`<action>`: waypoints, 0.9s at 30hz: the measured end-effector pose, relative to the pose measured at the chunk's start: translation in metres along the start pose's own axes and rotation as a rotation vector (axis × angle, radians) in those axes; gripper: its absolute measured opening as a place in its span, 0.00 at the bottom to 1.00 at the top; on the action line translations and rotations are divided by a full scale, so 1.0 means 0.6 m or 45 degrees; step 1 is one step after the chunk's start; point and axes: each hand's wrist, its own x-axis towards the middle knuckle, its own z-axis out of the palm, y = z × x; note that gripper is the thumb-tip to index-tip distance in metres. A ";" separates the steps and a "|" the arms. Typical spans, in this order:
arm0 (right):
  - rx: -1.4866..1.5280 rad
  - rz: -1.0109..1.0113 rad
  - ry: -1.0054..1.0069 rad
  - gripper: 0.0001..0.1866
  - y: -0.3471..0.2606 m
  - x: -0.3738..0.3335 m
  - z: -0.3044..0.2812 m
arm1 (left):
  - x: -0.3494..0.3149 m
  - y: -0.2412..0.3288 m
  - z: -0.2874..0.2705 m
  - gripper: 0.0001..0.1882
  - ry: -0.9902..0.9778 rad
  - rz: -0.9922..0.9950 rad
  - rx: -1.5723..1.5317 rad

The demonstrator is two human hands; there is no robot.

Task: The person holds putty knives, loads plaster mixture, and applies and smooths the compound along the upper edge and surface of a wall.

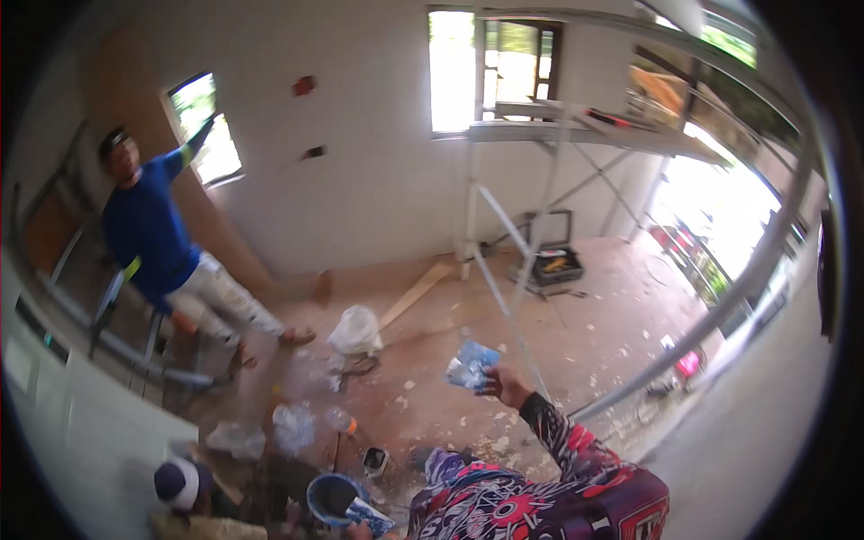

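My right hand (509, 388) reaches out over the floor in a patterned sleeve. Its fingers grip the edge of a flat blue piece with silvery-white patches (472, 365); the kind is unclear. At the lower edge, my left hand (362, 531) shows only in part. Its fingers close on a flat blue-and-white piece (370, 516), which leans at the rim of a blue bucket (312, 497). Dark grey contents show inside the bucket. Beside it lies a small dark thing with a pale rim (375, 461).
Metal scaffolding (486, 261) stands ahead and curves round the right side. Behind it sits an open toolbox (555, 265). A white plastic bag (356, 330) and a wooden board (416, 295) lie on the floor. A person in blue (148, 216) stands left; another person's cap (180, 483) shows lower left.
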 end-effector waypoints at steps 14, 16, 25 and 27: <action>0.068 0.347 -0.254 0.14 0.156 -0.022 0.048 | -0.110 -0.048 0.005 0.20 0.085 -0.319 -0.046; 0.041 0.324 -0.276 0.14 0.159 -0.015 0.050 | -0.113 -0.059 0.015 0.20 0.126 -0.317 -0.114; 0.044 0.321 -0.333 0.16 0.150 0.003 0.049 | -0.110 -0.066 0.051 0.21 0.112 -0.351 -0.089; 0.030 0.320 -0.320 0.16 0.149 -0.001 0.053 | -0.113 -0.075 0.054 0.21 0.127 -0.327 -0.072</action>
